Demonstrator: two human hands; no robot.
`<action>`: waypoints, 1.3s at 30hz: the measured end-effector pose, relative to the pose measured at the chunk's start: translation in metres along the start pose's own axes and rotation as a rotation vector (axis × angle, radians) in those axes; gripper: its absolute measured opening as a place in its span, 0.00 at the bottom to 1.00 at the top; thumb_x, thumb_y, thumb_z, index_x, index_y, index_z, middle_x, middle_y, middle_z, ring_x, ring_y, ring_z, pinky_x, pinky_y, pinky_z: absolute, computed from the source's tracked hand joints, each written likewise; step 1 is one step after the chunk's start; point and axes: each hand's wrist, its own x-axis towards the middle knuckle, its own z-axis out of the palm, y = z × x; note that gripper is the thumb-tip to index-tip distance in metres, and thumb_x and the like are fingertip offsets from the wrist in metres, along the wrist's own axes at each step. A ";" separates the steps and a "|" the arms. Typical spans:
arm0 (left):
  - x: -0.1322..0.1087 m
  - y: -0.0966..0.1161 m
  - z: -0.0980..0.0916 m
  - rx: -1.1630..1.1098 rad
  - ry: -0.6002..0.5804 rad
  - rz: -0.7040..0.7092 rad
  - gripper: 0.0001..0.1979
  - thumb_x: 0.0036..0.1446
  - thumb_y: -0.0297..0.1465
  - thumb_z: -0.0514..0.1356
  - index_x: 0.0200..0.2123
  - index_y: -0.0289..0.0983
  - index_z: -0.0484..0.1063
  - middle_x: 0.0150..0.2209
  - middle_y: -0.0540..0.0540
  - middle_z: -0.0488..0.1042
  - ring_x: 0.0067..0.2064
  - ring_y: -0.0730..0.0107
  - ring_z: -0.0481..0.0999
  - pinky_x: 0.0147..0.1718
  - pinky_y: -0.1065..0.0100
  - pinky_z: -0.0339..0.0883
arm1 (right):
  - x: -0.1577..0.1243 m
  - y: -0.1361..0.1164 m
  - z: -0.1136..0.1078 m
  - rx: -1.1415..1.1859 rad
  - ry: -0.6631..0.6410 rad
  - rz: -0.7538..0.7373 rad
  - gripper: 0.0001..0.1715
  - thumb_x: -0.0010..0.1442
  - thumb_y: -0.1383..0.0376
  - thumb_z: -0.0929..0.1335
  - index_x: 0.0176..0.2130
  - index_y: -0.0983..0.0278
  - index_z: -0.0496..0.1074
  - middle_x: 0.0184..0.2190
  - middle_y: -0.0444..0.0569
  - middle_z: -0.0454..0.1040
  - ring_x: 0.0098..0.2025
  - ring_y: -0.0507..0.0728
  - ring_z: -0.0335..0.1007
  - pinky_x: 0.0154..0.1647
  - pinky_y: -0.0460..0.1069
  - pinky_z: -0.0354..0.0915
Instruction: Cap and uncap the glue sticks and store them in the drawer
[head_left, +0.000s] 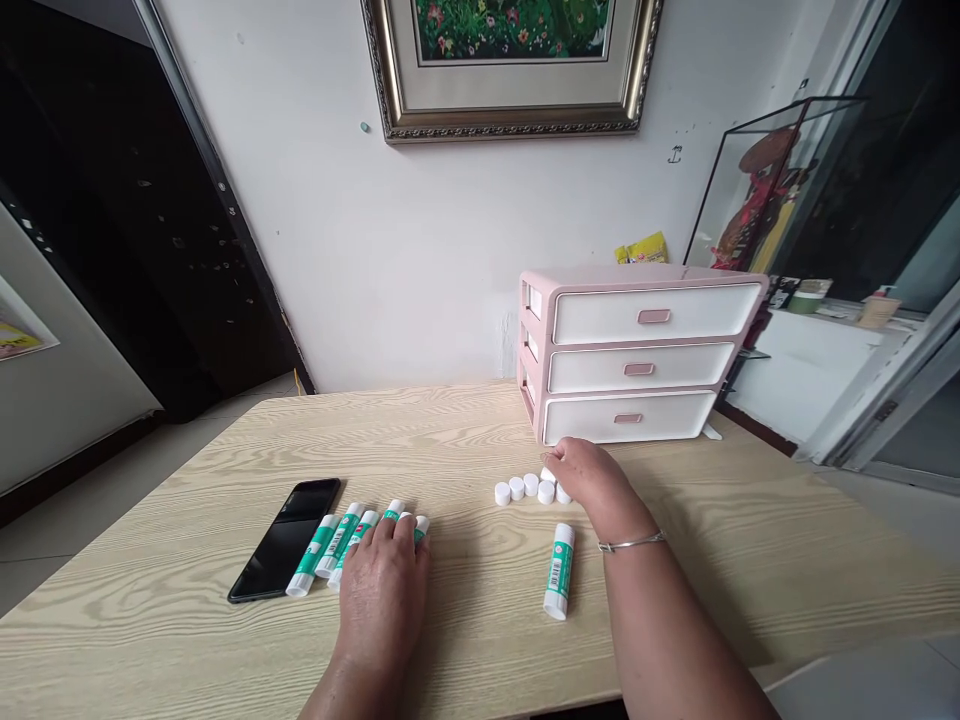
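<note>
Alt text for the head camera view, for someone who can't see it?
A person's left hand lies over a row of green-and-white tubes beside a black phone, while the right hand is at some small white caps. One more tube lies apart on the wooden table, with a pink drawer unit behind.

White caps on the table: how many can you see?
6 visible: three white caps in a row at the group's left, three more clustered close to the right hand. That hand may hide others.
</note>
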 end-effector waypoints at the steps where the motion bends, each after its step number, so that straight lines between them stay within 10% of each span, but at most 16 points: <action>1: -0.001 0.000 0.002 -0.037 0.022 0.012 0.15 0.67 0.35 0.53 0.48 0.36 0.76 0.46 0.38 0.79 0.50 0.50 0.76 0.50 0.55 0.65 | -0.003 -0.004 -0.005 -0.013 -0.003 0.003 0.19 0.64 0.56 0.63 0.31 0.64 0.77 0.31 0.54 0.80 0.35 0.59 0.75 0.29 0.49 0.53; 8: -0.022 0.062 0.010 -0.450 -0.163 0.202 0.14 0.67 0.39 0.53 0.50 0.44 0.73 0.46 0.44 0.77 0.44 0.62 0.77 0.43 0.64 0.68 | -0.011 -0.022 -0.011 0.022 0.054 0.001 0.21 0.65 0.56 0.61 0.30 0.61 0.77 0.31 0.53 0.80 0.35 0.58 0.73 0.29 0.50 0.50; 16: -0.008 0.131 -0.016 -0.355 -0.450 0.259 0.14 0.63 0.39 0.55 0.44 0.37 0.75 0.43 0.40 0.77 0.45 0.55 0.78 0.42 0.61 0.70 | -0.006 -0.019 0.003 0.069 0.148 -0.015 0.20 0.66 0.55 0.61 0.33 0.61 0.77 0.32 0.52 0.80 0.35 0.57 0.72 0.31 0.49 0.51; 24: -0.005 0.095 -0.027 -0.593 -0.457 0.051 0.15 0.69 0.34 0.48 0.45 0.35 0.72 0.41 0.38 0.79 0.41 0.56 0.79 0.39 0.61 0.67 | -0.012 -0.020 -0.013 0.258 0.223 0.022 0.20 0.65 0.54 0.62 0.32 0.62 0.76 0.28 0.50 0.78 0.32 0.56 0.70 0.32 0.48 0.54; 39: -0.014 0.034 0.006 -1.002 -0.137 -0.033 0.16 0.69 0.43 0.50 0.49 0.40 0.69 0.40 0.45 0.76 0.40 0.62 0.74 0.41 0.63 0.67 | -0.053 -0.068 0.027 0.534 -0.080 -0.448 0.23 0.71 0.55 0.56 0.32 0.61 0.69 0.25 0.43 0.73 0.29 0.53 0.66 0.30 0.47 0.54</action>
